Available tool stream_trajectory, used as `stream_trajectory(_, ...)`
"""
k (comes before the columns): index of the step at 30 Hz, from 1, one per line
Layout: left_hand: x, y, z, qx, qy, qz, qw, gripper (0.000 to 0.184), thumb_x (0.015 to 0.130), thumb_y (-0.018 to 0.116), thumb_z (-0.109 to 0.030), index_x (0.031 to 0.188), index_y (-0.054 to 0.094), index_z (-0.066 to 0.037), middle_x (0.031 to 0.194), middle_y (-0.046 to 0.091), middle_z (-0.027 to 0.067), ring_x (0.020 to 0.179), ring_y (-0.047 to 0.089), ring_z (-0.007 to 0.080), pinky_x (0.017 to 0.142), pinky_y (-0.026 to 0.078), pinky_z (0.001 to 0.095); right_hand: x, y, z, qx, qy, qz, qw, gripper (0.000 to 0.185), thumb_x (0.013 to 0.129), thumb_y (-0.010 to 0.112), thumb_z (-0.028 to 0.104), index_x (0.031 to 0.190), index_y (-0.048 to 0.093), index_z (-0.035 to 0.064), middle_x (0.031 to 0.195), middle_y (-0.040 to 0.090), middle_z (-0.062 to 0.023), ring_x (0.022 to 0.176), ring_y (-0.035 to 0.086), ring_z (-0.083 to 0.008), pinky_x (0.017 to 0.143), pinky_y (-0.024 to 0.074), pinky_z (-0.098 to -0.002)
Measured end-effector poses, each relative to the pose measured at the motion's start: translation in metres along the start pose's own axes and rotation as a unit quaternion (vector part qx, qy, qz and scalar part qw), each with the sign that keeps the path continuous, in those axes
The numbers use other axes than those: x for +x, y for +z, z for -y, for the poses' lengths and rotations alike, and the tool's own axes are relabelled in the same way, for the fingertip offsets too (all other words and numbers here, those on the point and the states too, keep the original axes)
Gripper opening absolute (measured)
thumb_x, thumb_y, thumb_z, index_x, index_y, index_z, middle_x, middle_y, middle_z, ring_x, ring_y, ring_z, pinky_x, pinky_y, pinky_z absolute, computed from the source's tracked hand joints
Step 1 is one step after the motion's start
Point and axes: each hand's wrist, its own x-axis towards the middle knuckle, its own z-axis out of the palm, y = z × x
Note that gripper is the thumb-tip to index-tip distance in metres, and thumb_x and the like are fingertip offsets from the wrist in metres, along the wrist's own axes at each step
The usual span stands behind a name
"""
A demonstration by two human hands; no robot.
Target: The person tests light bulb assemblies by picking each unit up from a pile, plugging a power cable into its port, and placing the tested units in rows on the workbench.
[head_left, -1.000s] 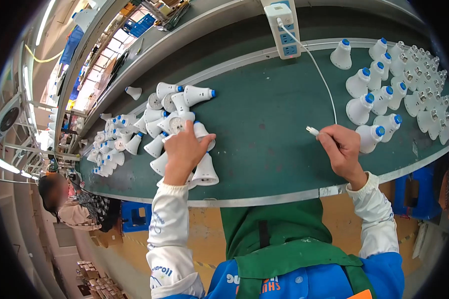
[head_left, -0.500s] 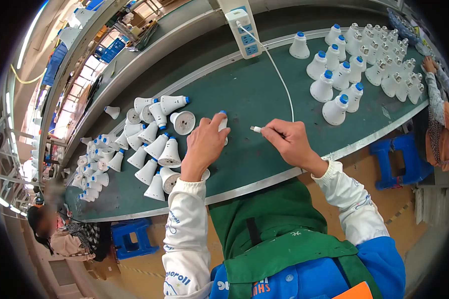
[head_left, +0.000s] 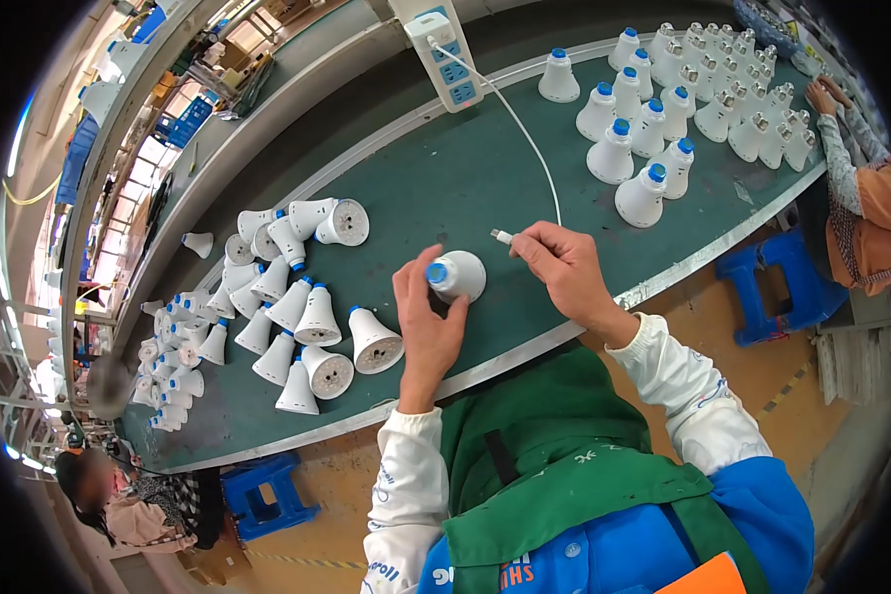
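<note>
My left hand [head_left: 429, 332] has its thumb and fingers around a white bulb [head_left: 465, 275] with a blue cap, near the middle of the table. The cap points toward my fingers, and the wide end faces away to the right. My right hand [head_left: 562, 269] pinches the white cable plug [head_left: 502, 237], its metal tip pointing left at the bulb, a short gap apart. From the plug, the white cable [head_left: 537, 148] runs up to an adapter [head_left: 431, 38] on the power strip [head_left: 459, 91].
Left of my hands lies a heap of similar bulbs [head_left: 317, 317], some on their sides. Standing bulbs with blue caps [head_left: 610, 153] and others with metal caps [head_left: 747, 137] fill the far right. Co-workers sit at both ends; one co-worker's hand [head_left: 822, 96] rests near the right bulbs.
My left hand has drawn the bulb nearer and turned it so that more of its body shows. The right hand still holds the plug. The camera view has shifted slightly.
</note>
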Motion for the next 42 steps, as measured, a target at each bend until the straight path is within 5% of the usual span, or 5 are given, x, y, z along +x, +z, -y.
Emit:
stream_trajectory(7, 0.018, -0.002, -0.006, -0.014, -0.036, -0.046, 0.998, 0.046, 0.072, 0.070, -0.008, 0.116, 0.058, -0.010, 0.105, 0.054, 0.0042, 0.095, 0.055, 0.0215, 0.092, 0.039, 0.0330, 0.001, 0.013, 0.006, -0.098, -0.007, 0.023, 0.995, 0.023, 0.089, 0.059, 0.020, 0.079, 0.063, -0.0001, 0.058, 0.046, 0.0041, 0.053, 0.036, -0.0030, 0.047, 0.0279, -0.0224)
stream_trajectory(15, 0.025, -0.020, -0.005, -0.004, 0.032, 0.018, 0.999, 0.047, 0.078, 0.062, -0.003, 0.124, 0.053, -0.008, 0.116, 0.061, 0.0062, 0.109, 0.055, 0.0169, 0.088, 0.043, 0.0295, -0.001, 0.016, -0.006, -0.160, 0.023, 0.031, 0.986, 0.023, 0.087, 0.060, 0.021, 0.082, 0.065, -0.0012, 0.058, 0.051, 0.0003, 0.056, 0.042, -0.0047, 0.049, 0.0344, -0.0239)
stream_trajectory(20, 0.030, -0.020, -0.011, -0.283, -0.121, 0.037, 0.951, 0.039, 0.077, 0.060, 0.004, 0.115, 0.060, -0.006, 0.115, 0.059, 0.0111, 0.104, 0.057, 0.0207, 0.091, 0.044, 0.0313, 0.000, 0.025, -0.008, -0.136, 0.021, 0.013, 0.990, 0.024, 0.085, 0.062, 0.021, 0.081, 0.064, -0.0027, 0.057, 0.057, -0.0098, 0.050, 0.051, -0.0136, 0.049, 0.0398, -0.0301)
stream_trajectory(24, 0.027, -0.018, -0.006, -0.048, -0.006, 0.007, 0.999, 0.031, 0.082, 0.058, 0.005, 0.113, 0.061, -0.001, 0.113, 0.058, 0.0065, 0.095, 0.056, 0.0124, 0.084, 0.045, 0.0248, -0.002, 0.031, -0.013, -0.124, 0.027, 0.013, 0.992, 0.024, 0.084, 0.062, 0.021, 0.079, 0.064, -0.0030, 0.057, 0.057, -0.0102, 0.050, 0.051, -0.0136, 0.049, 0.0399, -0.0302)
stream_trajectory(42, 0.024, -0.016, -0.002, -0.133, -0.058, -0.016, 0.989, 0.029, 0.081, 0.060, 0.000, 0.111, 0.062, -0.003, 0.089, 0.062, 0.0052, 0.074, 0.054, 0.0103, 0.069, 0.045, 0.0236, 0.000, 0.041, -0.015, -0.100, 0.061, 0.036, 0.992, 0.021, 0.085, 0.062, 0.018, 0.078, 0.064, -0.0017, 0.057, 0.051, 0.0019, 0.053, 0.042, -0.0049, 0.047, 0.0336, -0.0240)
